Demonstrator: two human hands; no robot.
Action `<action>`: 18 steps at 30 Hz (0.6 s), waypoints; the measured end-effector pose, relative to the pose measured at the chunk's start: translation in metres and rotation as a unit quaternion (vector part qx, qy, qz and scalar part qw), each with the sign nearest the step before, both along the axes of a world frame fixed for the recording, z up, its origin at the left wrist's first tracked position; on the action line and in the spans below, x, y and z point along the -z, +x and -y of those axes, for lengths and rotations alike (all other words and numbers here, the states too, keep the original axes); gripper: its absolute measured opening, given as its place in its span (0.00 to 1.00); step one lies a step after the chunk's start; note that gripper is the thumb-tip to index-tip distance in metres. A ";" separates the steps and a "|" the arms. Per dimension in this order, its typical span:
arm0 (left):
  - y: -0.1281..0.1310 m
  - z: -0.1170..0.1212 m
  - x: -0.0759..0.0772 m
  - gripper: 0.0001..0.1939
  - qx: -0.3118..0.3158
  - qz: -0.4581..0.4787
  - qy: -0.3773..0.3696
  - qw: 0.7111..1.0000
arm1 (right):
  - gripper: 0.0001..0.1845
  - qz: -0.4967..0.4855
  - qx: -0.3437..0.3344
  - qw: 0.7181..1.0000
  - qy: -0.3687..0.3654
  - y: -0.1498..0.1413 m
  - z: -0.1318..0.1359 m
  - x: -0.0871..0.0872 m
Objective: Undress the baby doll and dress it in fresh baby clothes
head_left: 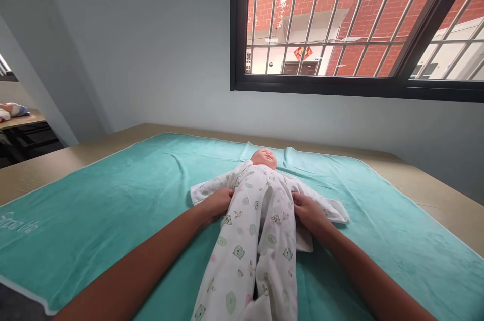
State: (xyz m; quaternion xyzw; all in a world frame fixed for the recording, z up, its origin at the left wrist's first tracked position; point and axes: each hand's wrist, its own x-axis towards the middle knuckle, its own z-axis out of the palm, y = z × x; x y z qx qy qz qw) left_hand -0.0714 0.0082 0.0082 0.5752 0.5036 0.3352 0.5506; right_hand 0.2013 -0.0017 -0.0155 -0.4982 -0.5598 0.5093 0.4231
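Observation:
A baby doll [264,157] lies on its back, its head toward the wall, in a white long-sleeved baby top [325,204] with the sleeves spread out. White baby trousers [247,240] printed with small green animals cover its front and run toward me. My left hand [220,202] is closed on the trousers' left edge near the waist, its fingertips partly hidden. On the opposite edge, my right hand [308,211] pinches the trousers at about the same height. The doll's legs and hands are hidden by cloth.
A turquoise blanket [124,210] with a pale border lies beneath the doll on a light wooden table [53,167]. Behind stands a grey wall [170,59] with a barred, black-framed window [302,84]. Another table [22,120] with cloth on it is at far left.

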 end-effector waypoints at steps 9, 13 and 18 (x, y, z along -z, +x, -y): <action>0.012 0.008 -0.005 0.08 -0.004 0.101 -0.069 0.993 | 0.11 -0.048 -0.089 0.993 -0.068 0.004 0.008 -0.020; 0.011 0.007 -0.005 0.04 -0.019 0.128 -0.084 0.988 | 0.16 -0.145 -0.076 0.984 -0.070 -0.007 0.009 -0.016; 0.014 0.011 -0.010 0.05 -0.028 0.140 -0.107 0.984 | 0.17 -0.191 -0.022 0.980 -0.048 -0.017 0.007 -0.003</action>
